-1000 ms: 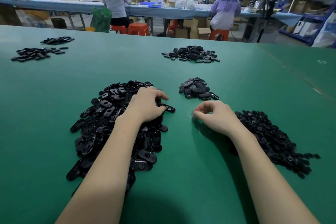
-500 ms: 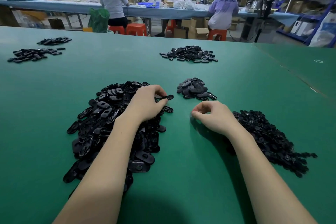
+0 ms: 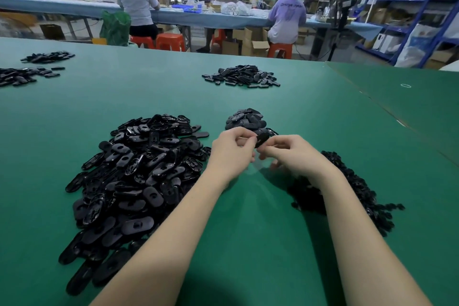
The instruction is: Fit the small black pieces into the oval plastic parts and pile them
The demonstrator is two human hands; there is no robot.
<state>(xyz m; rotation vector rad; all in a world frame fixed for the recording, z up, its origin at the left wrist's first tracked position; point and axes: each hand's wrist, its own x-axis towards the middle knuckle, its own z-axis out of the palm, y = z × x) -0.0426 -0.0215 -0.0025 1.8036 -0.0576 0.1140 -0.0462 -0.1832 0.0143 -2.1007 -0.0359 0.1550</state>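
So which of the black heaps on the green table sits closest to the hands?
The small heap just beyond the fingertips; the oval part held between both hands nearly overlaps its near edge.

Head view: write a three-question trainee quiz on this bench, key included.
1. True or false: both hands hold one oval part between them, above the green table.
2. Which pile lies beside the left arm? A. big oval parts pile B. small pieces pile C. white bags
3. Fill in: the small pile just beyond the hands lies ___ the two near piles.

Key: 1 true. The left hand and right hand both pinch it. 2 A. 3 between.
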